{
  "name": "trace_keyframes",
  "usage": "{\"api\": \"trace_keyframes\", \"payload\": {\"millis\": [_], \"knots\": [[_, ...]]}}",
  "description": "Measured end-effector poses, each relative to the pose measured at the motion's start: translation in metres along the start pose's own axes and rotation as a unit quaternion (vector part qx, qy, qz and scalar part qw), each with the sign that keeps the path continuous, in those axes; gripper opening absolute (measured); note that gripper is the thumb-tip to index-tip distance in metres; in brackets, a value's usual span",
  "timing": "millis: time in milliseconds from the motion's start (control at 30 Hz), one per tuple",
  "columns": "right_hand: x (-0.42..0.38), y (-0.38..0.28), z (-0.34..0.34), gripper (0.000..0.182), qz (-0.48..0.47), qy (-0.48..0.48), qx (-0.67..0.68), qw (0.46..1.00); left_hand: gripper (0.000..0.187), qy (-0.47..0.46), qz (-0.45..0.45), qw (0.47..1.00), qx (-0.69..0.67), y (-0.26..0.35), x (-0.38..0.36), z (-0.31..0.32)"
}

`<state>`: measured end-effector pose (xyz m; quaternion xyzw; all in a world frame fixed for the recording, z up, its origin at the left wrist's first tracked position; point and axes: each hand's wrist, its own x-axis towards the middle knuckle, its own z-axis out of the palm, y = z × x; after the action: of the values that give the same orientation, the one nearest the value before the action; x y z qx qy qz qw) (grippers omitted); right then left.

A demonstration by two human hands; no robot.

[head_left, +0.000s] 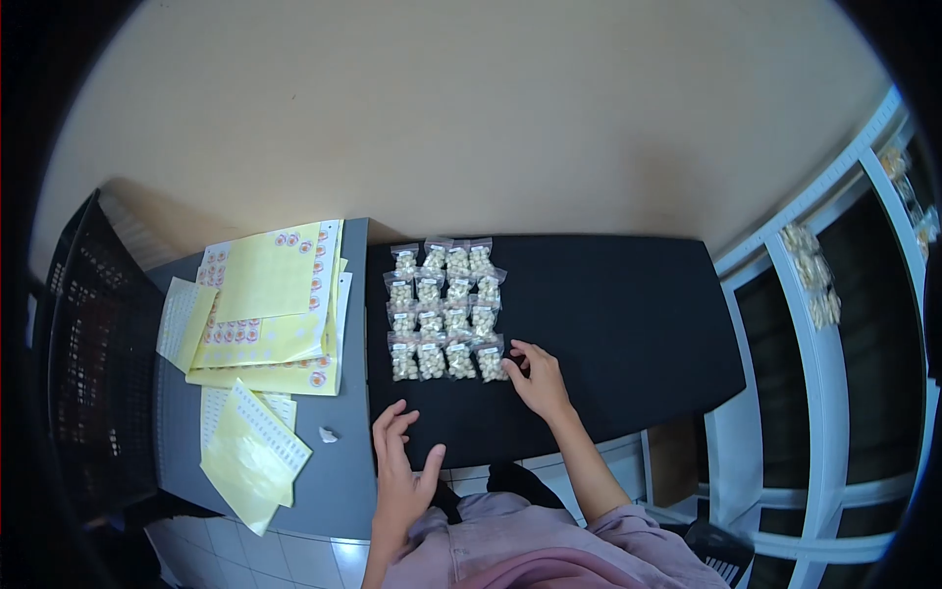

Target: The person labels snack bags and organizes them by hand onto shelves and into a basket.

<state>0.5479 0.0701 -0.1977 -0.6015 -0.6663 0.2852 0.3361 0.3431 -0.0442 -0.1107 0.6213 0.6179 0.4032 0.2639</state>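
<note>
Small clear zip bags (430, 320) filled with pale, nut-like pieces lie in neat rows on the black tabletop (608, 324). Each carries a small white label near its top. My right hand (538, 381) is beside the nearest right-hand bag (491, 362), thumb and fingertips right at its edge, fingers apart. Over the table's front left edge hovers my left hand (402, 461), its fingers spread and nothing in it.
On the grey table (343, 471) to the left lie yellow sticker sheets (265, 285), loose label sheets (253, 456) and a crumpled white scrap (328, 434). A black plastic basket (98, 373) stands far left. White shelving (834, 422) with more filled bags (811, 275) curves along the right.
</note>
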Motion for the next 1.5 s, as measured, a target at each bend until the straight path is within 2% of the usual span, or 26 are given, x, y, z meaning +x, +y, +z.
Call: {"api": "trace_keyframes", "payload": {"millis": [100, 300, 400, 467, 500, 533, 600, 633, 667, 733, 767, 867, 933, 1000, 1033, 1067, 1100, 1167, 1233, 1267, 1333, 1367, 1400, 1467, 1500], "knots": [[0.028, 0.015, -0.019, 0.033, -0.001, -0.015, 0.009, 1.0, 0.039, 0.039, -0.055, 0.997, -0.045, -0.01, 0.016, 0.026], [0.117, 0.041, -0.008, 0.034, 0.001, -0.042, 0.046, 0.998, 0.028, 0.154, -0.03, 0.987, -0.02, -0.026, 0.097, 0.037], [0.156, 0.05, 0.019, 0.038, 0.02, -0.032, 0.061, 0.997, 0.032, 0.148, -0.045, 0.988, 0.013, -0.042, 0.142, 0.042], [0.172, 0.046, 0.032, 0.041, 0.032, -0.011, 0.06, 0.998, 0.04, 0.133, -0.052, 0.981, 0.128, -0.066, 0.173, 0.049], [0.176, 0.038, 0.034, 0.047, 0.056, -0.007, 0.012, 0.998, 0.056, 0.117, -0.105, 0.974, 0.163, -0.069, 0.188, 0.051], [0.178, 0.029, 0.034, 0.052, 0.08, -0.004, -0.038, 0.996, 0.056, 0.115, -0.103, 0.974, 0.163, -0.072, 0.202, 0.055], [0.185, 0.013, 0.033, 0.071, 0.126, -0.067, -0.056, 0.988, 0.072, 0.088, -0.159, 0.941, 0.286, -0.076, 0.228, 0.063], [0.187, 0.006, 0.036, 0.075, 0.121, -0.053, -0.088, 0.987, 0.083, 0.08, -0.171, 0.939, 0.286, -0.077, 0.24, 0.067], [0.187, 0.0, 0.04, 0.079, 0.118, -0.041, -0.12, 0.985, 0.083, 0.078, -0.171, 0.939, 0.287, -0.079, 0.248, 0.071], [0.189, -0.011, 0.039, 0.081, 0.124, -0.065, -0.128, 0.982, 0.087, -0.001, -0.24, 0.918, 0.316, -0.082, 0.263, 0.077], [0.19, -0.016, 0.038, 0.083, 0.126, -0.087, -0.135, 0.979, 0.096, -0.055, -0.275, 0.908, 0.311, -0.09, 0.27, 0.077], [0.194, -0.018, 0.044, 0.087, 0.131, -0.075, -0.144, 0.978, 0.104, -0.111, -0.261, 0.909, 0.307, -0.105, 0.276, 0.078], [0.2, -0.012, 0.051, 0.083, 0.123, -0.066, -0.114, 0.984, 0.111, -0.098, -0.244, 0.914, 0.31, -0.125, 0.285, 0.081], [0.207, -0.003, 0.057, 0.079, 0.115, -0.059, -0.087, 0.988, 0.111, -0.184, -0.288, 0.912, 0.226, -0.128, 0.296, 0.077], [0.209, 0.001, 0.06, 0.072, 0.098, -0.066, -0.081, 0.99, 0.104, -0.147, -0.241, 0.929, 0.239, -0.127, 0.293, 0.077], [0.211, 0.006, 0.062, 0.064, 0.081, -0.074, -0.075, 0.991, 0.104, -0.148, -0.241, 0.929, 0.237, -0.126, 0.294, 0.075], [0.213, 0.009, 0.063, 0.064, 0.081, -0.074, -0.077, 0.991, 0.097, -0.175, -0.226, 0.94, 0.187, -0.128, 0.296, 0.073], [0.213, 0.015, 0.066, 0.048, 0.048, -0.064, -0.022, 0.997, 0.091, -0.203, -0.211, 0.947, 0.134, -0.13, 0.299, 0.073], [0.215, 0.019, 0.068, 0.046, 0.041, -0.063, 0.003, 0.997, 0.074, -0.183, -0.172, 0.96, 0.12, -0.132, 0.302, 0.074], [0.216, 0.021, 0.069, 0.044, 0.03, -0.06, 0.028, 0.997, 0.074, -0.184, -0.173, 0.96, 0.12, -0.133, 0.303, 0.075], [0.218, 0.017, 0.067, 0.042, 0.031, -0.066, 0.036, 0.997, 0.058, -0.207, -0.2, 0.957, -0.02, -0.119, 0.305, 0.071], [0.218, 0.014, 0.066, 0.04, 0.053, -0.083, 0.068, 0.993, 0.045, -0.257, -0.202, 0.945, -0.015, -0.112, 0.306, 0.069], [0.219, 0.014, 0.068, 0.038, 0.074, -0.101, 0.102, 0.987, 0.045, -0.256, -0.203, 0.945, -0.015, -0.114, 0.308, 0.07], [0.219, 0.016, 0.07, 0.036, 0.073, -0.09, 0.149, 0.982, 0.039, -0.255, -0.16, 0.953, -0.029, -0.121, 0.308, 0.072], [0.219, 0.017, 0.072, 0.034, 0.072, -0.076, 0.196, 0.975, 0.037, -0.24, -0.09, 0.967, 0.001, -0.122, 0.308, 0.073]]}}
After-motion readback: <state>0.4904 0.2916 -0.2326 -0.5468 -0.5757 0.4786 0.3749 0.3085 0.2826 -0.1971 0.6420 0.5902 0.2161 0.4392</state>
